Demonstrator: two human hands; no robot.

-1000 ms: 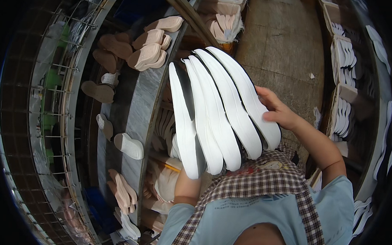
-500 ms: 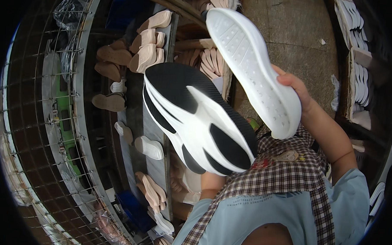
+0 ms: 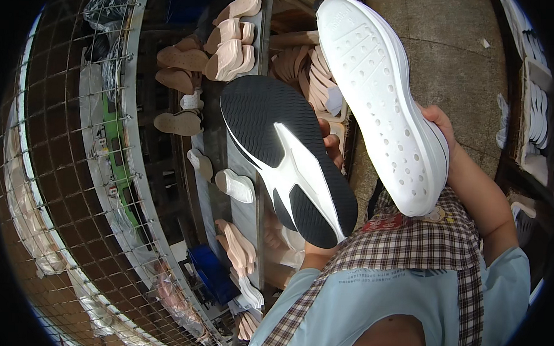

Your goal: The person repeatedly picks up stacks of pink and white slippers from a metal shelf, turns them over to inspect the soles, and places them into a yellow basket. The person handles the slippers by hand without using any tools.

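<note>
My left hand (image 3: 331,144) grips a shoe sole (image 3: 290,158), whose black wavy tread and white centre face up. Only some fingertips show at the sole's right edge; the rest of the hand is behind it. In my right hand (image 3: 440,127) is a white shoe sole (image 3: 383,109), held by its heel end with the dimpled, hole-dotted face up and the toe pointing away. The two soles are side by side and apart, tilted in the air in front of my checked apron (image 3: 409,238).
To the left, a grey metal ledge (image 3: 242,217) carries pink and white soles, with brown soles (image 3: 180,124) beyond it. Further left stands a wire mesh guard (image 3: 63,165). Pink soles (image 3: 320,83) fill a bin ahead. White soles (image 3: 538,115) stand in a rack at right.
The white sole has rolled so its dimpled face shows more squarely. The black-and-white sole has turned, showing more tread and less white side. Fingers of my left hand have come into sight.
</note>
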